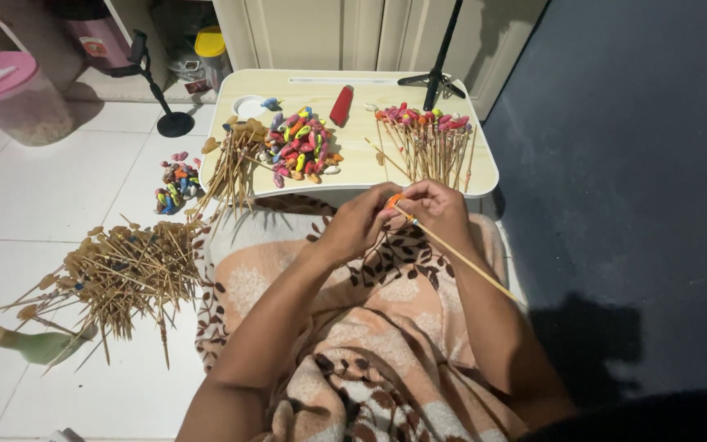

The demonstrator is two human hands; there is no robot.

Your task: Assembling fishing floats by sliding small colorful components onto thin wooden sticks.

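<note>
Head view, looking down at a seated person's lap. A leaf-patterned blanket point(353, 352) in peach and brown covers the legs; ahead of it stands a low pale wooden table point(484, 176) on a white tiled floor point(51, 188), with a dark mat point(632, 180) to the right.

On the floor at left lies a large loose heap of bamboo sticks point(120, 274), a green bottle-like object point(34, 344) at its near edge (its exact kind cannot be told). A second bundle of sticks point(235, 164) overhangs the table's left edge. At table centre sits a pile of small coloured balloons point(300, 147); at its right, a row of finished sticks with balloons on their tips point(427, 135). A smaller balloon pile point(177, 187) lies on the floor.

Both hands meet above the blanket, just short of the table's near edge. The left hand point(359, 223) and right hand point(435, 206) have their fingertips pinched closed on an orange balloon point(394, 200), which sits between them at the tip of a thin bamboo stick point(460, 258). The stick's long axis runs from the fingertips down and to the right, across the right forearm; the right hand lies nearer along it. Nothing stands between hands and table.
</note>
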